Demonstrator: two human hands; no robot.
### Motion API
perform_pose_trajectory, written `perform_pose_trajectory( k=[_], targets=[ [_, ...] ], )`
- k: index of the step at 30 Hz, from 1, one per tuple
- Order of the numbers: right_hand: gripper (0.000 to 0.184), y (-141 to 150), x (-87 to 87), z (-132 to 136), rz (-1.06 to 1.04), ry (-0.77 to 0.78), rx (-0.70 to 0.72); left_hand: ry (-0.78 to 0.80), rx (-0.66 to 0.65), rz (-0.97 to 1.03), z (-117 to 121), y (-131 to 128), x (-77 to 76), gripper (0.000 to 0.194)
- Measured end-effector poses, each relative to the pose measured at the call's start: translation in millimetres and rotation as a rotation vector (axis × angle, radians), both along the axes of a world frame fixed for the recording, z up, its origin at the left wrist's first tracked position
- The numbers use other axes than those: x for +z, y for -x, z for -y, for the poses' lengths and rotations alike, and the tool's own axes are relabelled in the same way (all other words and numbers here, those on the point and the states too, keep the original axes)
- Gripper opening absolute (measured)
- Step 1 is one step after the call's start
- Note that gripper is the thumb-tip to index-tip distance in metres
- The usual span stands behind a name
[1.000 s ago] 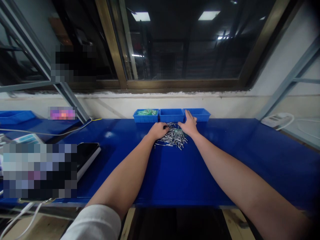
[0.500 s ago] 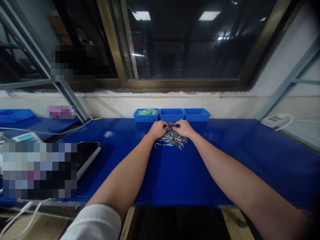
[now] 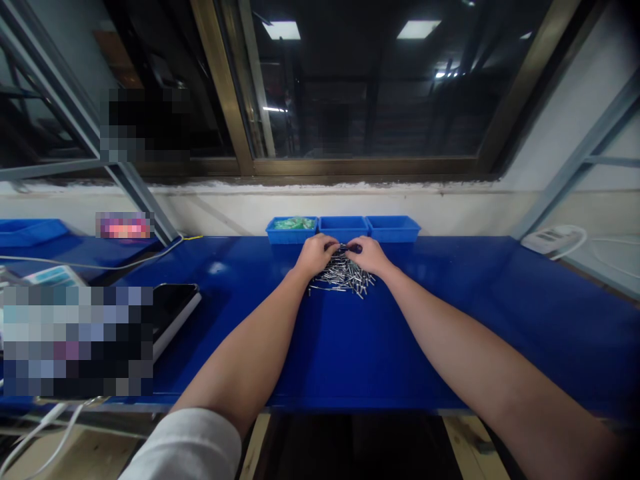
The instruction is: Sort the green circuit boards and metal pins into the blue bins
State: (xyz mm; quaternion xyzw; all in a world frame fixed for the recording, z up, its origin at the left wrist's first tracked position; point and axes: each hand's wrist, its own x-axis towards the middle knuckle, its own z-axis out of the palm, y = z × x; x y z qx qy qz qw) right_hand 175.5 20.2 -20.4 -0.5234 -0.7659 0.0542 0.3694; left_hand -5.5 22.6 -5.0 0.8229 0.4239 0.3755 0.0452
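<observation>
Since a second ago, the bare right hand [image 3: 369, 256] has drawn back from the rightmost blue rectangular plastic bin [image 3: 395, 236] to the pile, and the bare left hand [image 3: 315, 256] has shifted slightly farther forward. Well to the left of the fingers, a black-topped slab with pale sides [image 3: 176, 312] lies on the glossy blue table [image 3: 350, 353]. Just beyond the left fingers stands a blue rectangular plastic bin holding green material [image 3: 291, 237]. The left fingers curl toward their thumb at the pile's far left edge; whether they pinch a piece, I cannot tell. Between and nearer than both sets of fingers lies a loose pile of slim, shiny silver metal pins [image 3: 344, 275], straight and crisscrossed, ends straggling out at the near edge. Beyond the gap between the hands sits a middle blue plastic bin [image 3: 345, 231]. The right fingers curl likewise, their grip unclear, with the rightmost bin just beyond them.
</observation>
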Motion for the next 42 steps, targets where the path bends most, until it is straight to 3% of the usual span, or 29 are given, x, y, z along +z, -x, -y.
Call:
perform_pose_trajectory(
  k=[4, 9, 18, 28, 32, 37, 42],
  targets=[
    [0.022, 1.0, 2.9, 4.3, -0.056, -0.059, 0.085, 0.124, -0.016, 0.098, 2.2, -1.7, 2.6, 0.021],
    [0.016, 1.4, 5.1, 7.3, -0.122, 0.005, 0.170, 0.203, -0.090, 0.189, -2.3, -1.1, -0.7, 0.016],
    [0.017, -0.9, 1.2, 0.0, -0.462, 0.063, 0.181, 0.159, -0.004, 0.184, -2.5, -0.6, -0.5, 0.012],
    [0.020, -4.2, 6.9, 4.9, -0.493, 0.102, 0.186, 0.175, -0.061, 0.220, -4.7, -1.4, -2.9, 0.015],
    [0.025, -6.0, 6.7, 2.1, -0.526, -0.016, 0.009, 0.154, -0.007, 0.247, -3.7, -1.2, -2.0, 0.026],
    [0.032, -12.4, 5.3, -3.9, -0.311, -0.240, -0.319, 0.139, 0.148, 0.157, -5.2, 2.1, -2.0, 0.027],
    [0.052, -11.6, -1.3, -7.7, -0.187, -0.108, -0.436, 0.163, 0.166, 0.045, -7.4, 3.9, -3.3, 0.027]
  ],
)
